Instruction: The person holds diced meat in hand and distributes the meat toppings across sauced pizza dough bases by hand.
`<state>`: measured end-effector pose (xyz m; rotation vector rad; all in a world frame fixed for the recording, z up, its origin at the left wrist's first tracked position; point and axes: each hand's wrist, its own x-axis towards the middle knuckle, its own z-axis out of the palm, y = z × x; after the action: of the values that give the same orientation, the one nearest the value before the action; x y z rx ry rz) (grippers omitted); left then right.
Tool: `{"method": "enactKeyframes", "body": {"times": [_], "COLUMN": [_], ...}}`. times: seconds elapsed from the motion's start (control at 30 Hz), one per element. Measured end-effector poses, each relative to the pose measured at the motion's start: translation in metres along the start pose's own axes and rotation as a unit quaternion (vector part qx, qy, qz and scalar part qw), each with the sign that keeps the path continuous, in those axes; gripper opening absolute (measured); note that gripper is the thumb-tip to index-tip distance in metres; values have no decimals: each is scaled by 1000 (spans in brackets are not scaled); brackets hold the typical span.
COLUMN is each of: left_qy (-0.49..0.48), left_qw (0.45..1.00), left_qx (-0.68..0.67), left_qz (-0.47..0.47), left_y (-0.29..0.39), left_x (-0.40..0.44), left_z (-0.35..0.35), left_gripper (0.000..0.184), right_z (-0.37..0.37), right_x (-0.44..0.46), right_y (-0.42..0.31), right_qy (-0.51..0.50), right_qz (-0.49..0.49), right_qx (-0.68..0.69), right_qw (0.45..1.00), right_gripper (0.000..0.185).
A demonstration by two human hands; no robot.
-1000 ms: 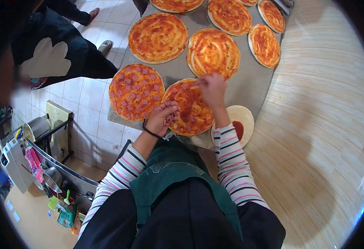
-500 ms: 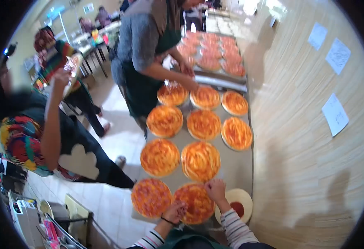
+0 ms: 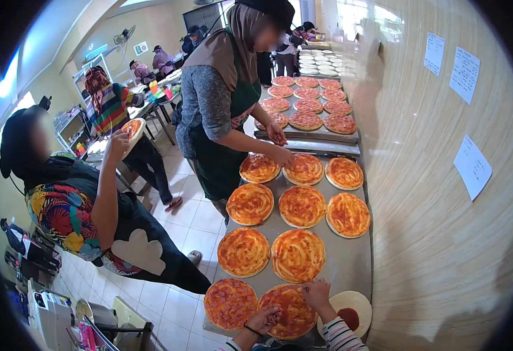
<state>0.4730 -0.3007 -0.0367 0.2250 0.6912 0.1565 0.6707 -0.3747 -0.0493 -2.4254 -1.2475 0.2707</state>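
Left hand [image 3: 261,321] cupping likely ham cubes [image 3: 276,316], right hand [image 3: 317,293] over pizza [image 3: 293,310]

A communal pizza kitchen: rows of sauced bases [image 3: 298,255], green-aproned worker [image 3: 205,102] alongside.

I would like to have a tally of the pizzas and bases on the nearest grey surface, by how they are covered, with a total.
Pizza dotted all over with pink cubes: 1
Pizza under the left hand and right hand: 1
Other sauce-spread pizzas: 8
Pale base with sauce only around its middle: 1
Total: 11
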Motion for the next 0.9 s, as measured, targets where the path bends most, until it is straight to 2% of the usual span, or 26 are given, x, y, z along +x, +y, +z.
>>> {"method": "enactKeyframes", "body": {"times": [0.13,0.2,0.23,0.3,0.4,0.5,0.6,0.7,0.77,0.83,0.9], "left_qy": [-6,5,14,3,-20,-20,-5,-6,-7,39,27], "left_qw": [1000,1000,1000,1000,999,999,999,999,998,997,997], "left_qx": [-8,-9,-10,-26,-42,-4,39,49,55,66,70], "left_qz": [2,1,1,-7,-27,-32,-20,-13,-10,-10,-9], "left_y": [-1,-1,-1,0,2,3,3,4,3,3,1], "left_x": [7,13,15,16,19,27,30,31,31,33,36], "left_z": [5,8,10,16,20,17,20,28,33,36,29], "left_gripper": [15,15,16,16,18,18,18,17,17,16,16], "right_z": [-17,-28,-25,-18,-30,-52,-22,-28,-20,-16,-27], "right_x": [2,4,2,-3,-10,-8,-11,-11,-12,-12,-11], "right_y": [-5,-13,-12,-12,-24,-32,-17,-18,-12,-8,-12], "right_qy": [12,-58,-58,-122,-147,-171,-162,-172,-183,-194,-210], "right_qz": [-15,17,19,30,-3,-36,-43,-16,0,14,10], "right_qx": [19,179,179,378,430,426,441,401,403,406,409], "right_qw": [1000,982,982,917,891,888,882,900,897,893,888], "right_gripper": [13,15,15,19,22,25,24,21,20,19,16]}}
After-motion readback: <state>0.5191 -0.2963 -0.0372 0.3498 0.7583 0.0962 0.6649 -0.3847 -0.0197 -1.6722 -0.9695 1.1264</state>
